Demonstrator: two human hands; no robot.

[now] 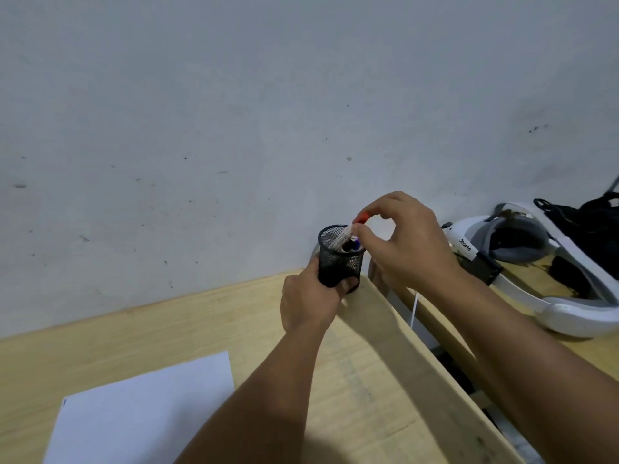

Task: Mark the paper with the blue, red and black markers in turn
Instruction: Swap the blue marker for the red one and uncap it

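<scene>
Gripping the mesh cup [340, 259] low on its near side, the left hand [310, 303] is wrapped around it w/ fingers closed, cup upright at the far edge of the desk [214, 326] by the wall [234, 112]. Right hand [407, 242] sits just above the rim, thumb & forefinger pinched on the red marker [355, 226], other fingers loosely curled; marker leans, lower end inside the cup. Blue marker [357, 244] shows inside too, plus something dark, can't tell what. Paper [144, 413] lies flat near left on the desk, well apart from the cup. White headset [549, 279] far right.
</scene>
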